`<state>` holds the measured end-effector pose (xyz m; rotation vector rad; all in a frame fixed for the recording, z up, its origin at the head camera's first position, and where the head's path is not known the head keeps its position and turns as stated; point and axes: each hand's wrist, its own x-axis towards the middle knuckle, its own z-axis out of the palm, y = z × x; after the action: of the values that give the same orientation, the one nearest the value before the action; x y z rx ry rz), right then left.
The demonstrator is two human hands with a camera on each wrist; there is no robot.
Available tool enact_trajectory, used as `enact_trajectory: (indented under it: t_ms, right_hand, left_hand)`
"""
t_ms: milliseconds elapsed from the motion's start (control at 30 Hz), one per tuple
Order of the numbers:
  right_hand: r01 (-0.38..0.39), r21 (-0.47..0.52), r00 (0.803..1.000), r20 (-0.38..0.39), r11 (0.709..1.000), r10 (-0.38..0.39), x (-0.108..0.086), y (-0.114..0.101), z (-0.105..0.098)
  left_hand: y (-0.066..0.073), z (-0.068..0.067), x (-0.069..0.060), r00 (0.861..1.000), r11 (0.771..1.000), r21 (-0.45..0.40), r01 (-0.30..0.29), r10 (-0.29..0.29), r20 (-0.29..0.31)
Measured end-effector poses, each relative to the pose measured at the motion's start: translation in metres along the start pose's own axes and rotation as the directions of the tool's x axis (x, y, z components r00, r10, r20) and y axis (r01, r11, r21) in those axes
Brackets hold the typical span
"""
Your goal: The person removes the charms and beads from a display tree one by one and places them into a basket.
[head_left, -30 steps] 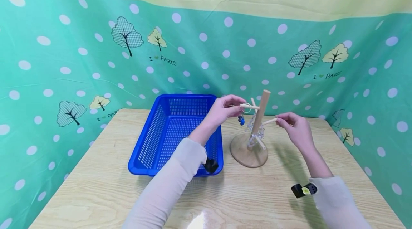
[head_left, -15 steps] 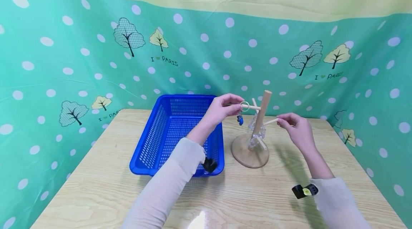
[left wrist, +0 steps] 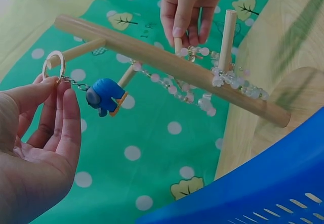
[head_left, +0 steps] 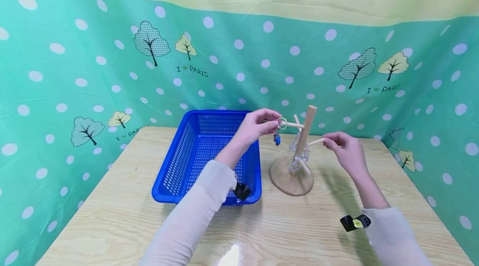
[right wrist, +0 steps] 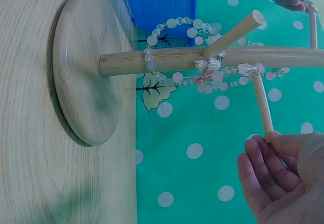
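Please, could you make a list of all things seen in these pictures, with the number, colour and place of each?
Keychain: one, blue figure on chain and ring, at an upper peg's tip
Pegs: four visible, pale wood, on the stand
Bracelets: several, exact count unclear, clear and pink beads, on the stand
Stand: one, pale wood, right of the basket
Basket: one, blue, on the table
Table: one, light wood grain, beneath
Backdrop: green and pale yellow, dotted, behind
Wrist devices: two, black, at the cuffs
Sleeves: two, whitish
Left hand: one, pinching the keychain ring
Right hand: one, pinching a peg
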<state>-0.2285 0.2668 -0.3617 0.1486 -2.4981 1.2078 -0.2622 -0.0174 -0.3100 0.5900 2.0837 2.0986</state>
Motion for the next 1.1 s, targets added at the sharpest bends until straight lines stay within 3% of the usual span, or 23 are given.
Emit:
enact_trajectory:
  t_ms: [600,1100]
  right_hand:
    - [-0.011,0.0,1.0,0.009,1.0,0.011,0.0,0.0,-0.001]
    - [-0.007,0.006,1.0,0.014,1.0,0.007,0.0,0.001,0.0]
  left_hand:
    - [-0.001,-0.011,0.001,1.0,1.0,0.005,-0.012,0.012,-0.016]
    - [0.005,-0.027,0.002,0.998,1.0,0.025,-0.005,0.007,-0.059]
